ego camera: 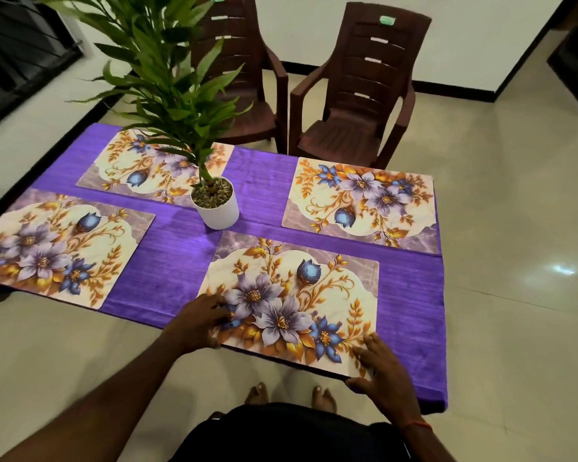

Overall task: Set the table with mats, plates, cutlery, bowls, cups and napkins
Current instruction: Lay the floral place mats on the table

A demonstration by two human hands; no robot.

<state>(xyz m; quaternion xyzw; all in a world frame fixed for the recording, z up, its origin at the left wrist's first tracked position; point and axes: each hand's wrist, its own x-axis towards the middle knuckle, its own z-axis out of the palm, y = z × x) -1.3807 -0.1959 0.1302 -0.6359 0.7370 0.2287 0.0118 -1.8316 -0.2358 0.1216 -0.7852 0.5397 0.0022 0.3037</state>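
Four mats (361, 201) are laid on the purple table (411, 311). Where is the nearest mat (291, 305) placed?

— At the table's front edge, on the near side of the potted plant (216, 205).

— How is it touched?

— The left hand (197, 325) is spread on its left edge. The right hand (381, 371) is laid open on its near right corner. Nothing is gripped.

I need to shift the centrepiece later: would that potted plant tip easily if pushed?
Probably apt to tip: the potted plant towers over its narrow white pot. The pebbles inside likely add steadying weight. Pushed, it may drag the purple cloth.
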